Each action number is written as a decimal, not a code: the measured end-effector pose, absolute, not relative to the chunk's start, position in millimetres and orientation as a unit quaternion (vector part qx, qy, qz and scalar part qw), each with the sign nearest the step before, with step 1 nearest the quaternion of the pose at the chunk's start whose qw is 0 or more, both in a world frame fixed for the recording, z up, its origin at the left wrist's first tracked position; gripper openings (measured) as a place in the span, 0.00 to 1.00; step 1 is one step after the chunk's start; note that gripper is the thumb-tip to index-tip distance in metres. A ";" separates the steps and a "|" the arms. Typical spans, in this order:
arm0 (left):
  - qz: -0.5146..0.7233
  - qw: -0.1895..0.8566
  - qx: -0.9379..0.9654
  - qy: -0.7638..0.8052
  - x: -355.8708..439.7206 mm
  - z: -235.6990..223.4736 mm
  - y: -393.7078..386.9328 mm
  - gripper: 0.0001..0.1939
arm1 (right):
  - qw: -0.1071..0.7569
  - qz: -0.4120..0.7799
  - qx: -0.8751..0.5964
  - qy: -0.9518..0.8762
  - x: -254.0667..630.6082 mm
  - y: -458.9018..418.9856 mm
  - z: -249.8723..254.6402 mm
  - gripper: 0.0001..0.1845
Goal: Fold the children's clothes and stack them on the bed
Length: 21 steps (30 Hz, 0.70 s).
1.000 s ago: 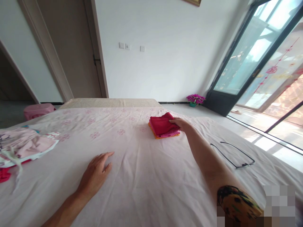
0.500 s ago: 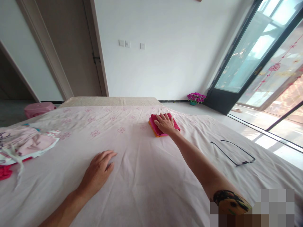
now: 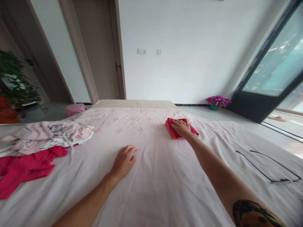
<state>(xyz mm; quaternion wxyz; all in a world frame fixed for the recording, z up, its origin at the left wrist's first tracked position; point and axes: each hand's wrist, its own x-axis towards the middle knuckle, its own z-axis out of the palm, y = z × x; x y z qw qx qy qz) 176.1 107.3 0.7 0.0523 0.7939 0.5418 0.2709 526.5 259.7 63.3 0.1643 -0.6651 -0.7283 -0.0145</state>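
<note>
My right hand lies flat, fingers outstretched, on top of a small stack of folded clothes. Red and pink cloth makes up the top of the stack, and orange cloth shows along its lower left edge. My left hand is over the pale flowered sheet, holding nothing, its fingers loosely curved and the thumb apart. At the left lies a loose heap of clothes, pale pink and white with dark print. A crumpled red garment spreads out in front of that heap.
Eyeglasses lie with temples unfolded on the sheet at the right. Beyond the far edge are a pink stool and a pot of purple flowers. A leafy plant stands at the far left, and a dark-framed glass door at the right.
My view has turned left, so everything appears further right and more of the clothes heap and red garment shows. My right hand still rests on the folded stack; my left hand remains empty.
</note>
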 end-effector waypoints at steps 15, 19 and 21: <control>0.359 -0.011 0.676 0.643 84.6 19.2 121.2 0.22 | 0.084 0.001 -0.572 -0.816 427.1 124.6 -3.8 0.30; 0.313 -0.120 0.576 0.746 -8.9 52.2 125.6 0.19 | 0.100 -0.020 -0.580 -0.808 424.1 123.2 -6.0 0.28; 0.258 -0.175 0.517 0.797 -51.3 65.0 125.1 0.20 | 0.110 -0.022 -0.582 -0.806 422.0 122.3 -2.8 0.27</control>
